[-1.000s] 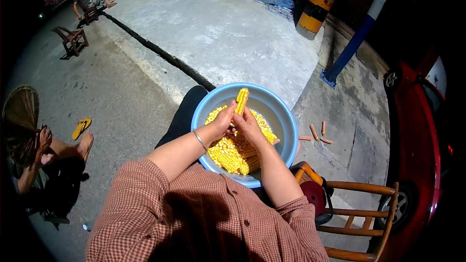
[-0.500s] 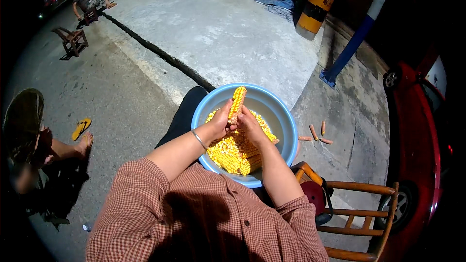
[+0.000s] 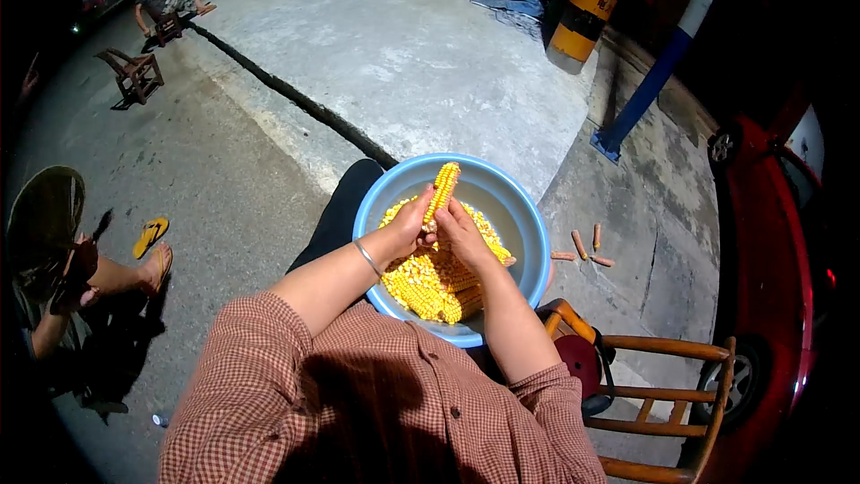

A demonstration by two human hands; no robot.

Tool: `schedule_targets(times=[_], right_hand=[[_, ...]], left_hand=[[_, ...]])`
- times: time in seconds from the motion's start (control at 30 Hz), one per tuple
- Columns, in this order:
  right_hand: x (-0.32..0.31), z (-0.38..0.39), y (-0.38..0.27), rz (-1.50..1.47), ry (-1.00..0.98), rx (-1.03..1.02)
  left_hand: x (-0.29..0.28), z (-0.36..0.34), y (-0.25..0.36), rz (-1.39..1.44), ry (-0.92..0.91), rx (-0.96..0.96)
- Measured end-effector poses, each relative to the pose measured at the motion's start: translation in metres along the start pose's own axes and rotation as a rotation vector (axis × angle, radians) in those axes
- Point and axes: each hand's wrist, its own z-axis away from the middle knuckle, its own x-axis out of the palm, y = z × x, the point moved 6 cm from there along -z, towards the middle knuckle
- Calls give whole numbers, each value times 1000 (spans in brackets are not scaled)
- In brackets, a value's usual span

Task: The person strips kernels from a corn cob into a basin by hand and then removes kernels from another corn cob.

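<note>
A light blue plastic basin [image 3: 520,206] rests on my lap, holding loose yellow kernels [image 3: 416,271] and whole yellow cobs [image 3: 448,298]. Above it, both hands grip one upright, slightly tilted corn cob [image 3: 442,185] with kernels on it. My left hand [image 3: 412,220] wraps round it from the left, a metal bangle on that wrist. My right hand [image 3: 460,230] is closed on the cob's lower part from the right, its fingertips partly hidden.
Bare cobs [image 3: 580,245] lie right of the basin. Beside me stand a wooden chair [image 3: 663,346] and red car [image 3: 761,251]. A barefoot person with a fan [image 3: 45,224] sits left near a yellow sandal [image 3: 150,233]. Seated people, an empty chair [image 3: 134,72] and posts [image 3: 582,13] are farther off.
The cob in my hands has turned and shifted slightly, with small finger movements. The person at the left has moved the fan. The basin stays in place.
</note>
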Motion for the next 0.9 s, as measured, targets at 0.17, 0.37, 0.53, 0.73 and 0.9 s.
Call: schedule_targets(times=[0.17, 0.37, 0.53, 0.73, 0.9], right_hand=[[-6, -3, 5, -102, -49, -5], [-4, 0, 3, -83, -29, -3], [-6, -2, 3, 28, 41, -29], [-17, -3, 4, 183, 18, -85], [-8, -1, -1, -6, 38, -85]], left_hand=[[1, -4, -1, 40, -20, 18], [4, 0, 4, 16, 53, -5], [8, 5, 4, -64, 13, -37], [1, 1, 1, 86, 1, -60], [3, -2, 3, 91, -1, 10]])
